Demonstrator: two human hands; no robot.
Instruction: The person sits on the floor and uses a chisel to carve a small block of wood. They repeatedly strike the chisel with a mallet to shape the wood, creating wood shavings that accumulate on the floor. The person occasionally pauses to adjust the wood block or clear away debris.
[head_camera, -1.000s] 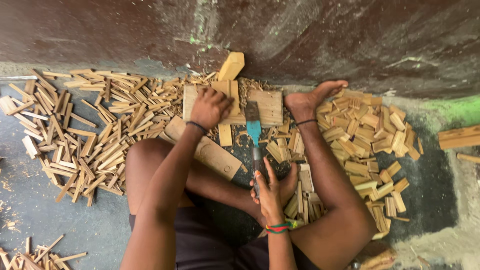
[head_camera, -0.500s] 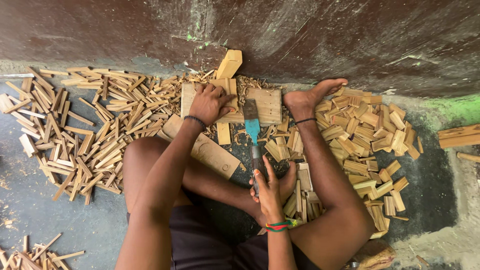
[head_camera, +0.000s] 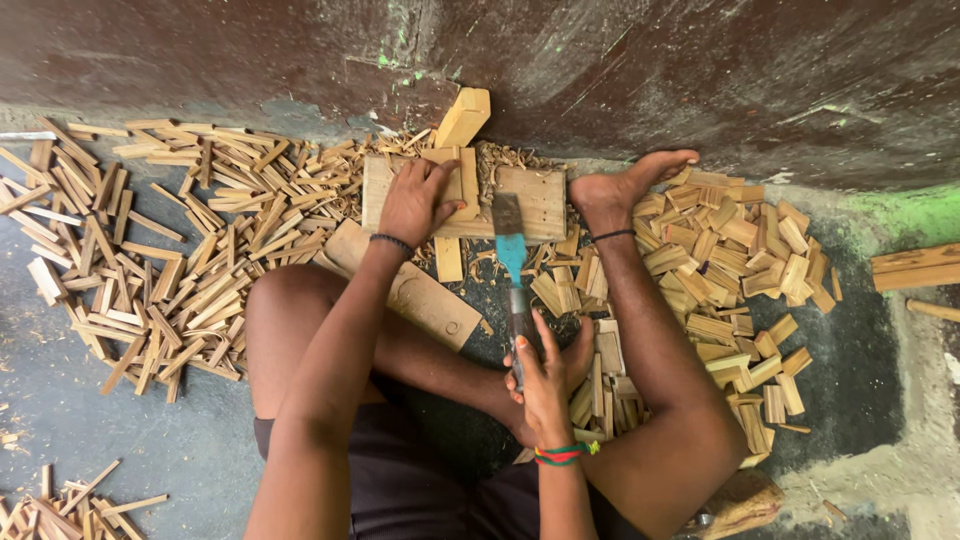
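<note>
I sit on the floor with my legs folded. My left hand (head_camera: 415, 200) presses a small pale wood strip (head_camera: 462, 190) flat on a wooden board (head_camera: 535, 200). My right hand (head_camera: 545, 378) grips the handle of a chisel-like tool (head_camera: 511, 245) with a blue shank and a dark metal blade. The blade's tip lies on the board just right of the strip. My right foot (head_camera: 625, 185) rests against the board's right edge.
A thick wood block (head_camera: 463, 117) leans on the dark wall behind the board. A flat plank (head_camera: 425, 295) lies under my left forearm. Heaps of cut wood strips spread left (head_camera: 150, 250) and right (head_camera: 745, 270). Longer slats (head_camera: 915, 267) lie far right.
The tool's blade has edged a little forward onto the board. My left hand has shifted slightly on the strip. The rest stays the same.
</note>
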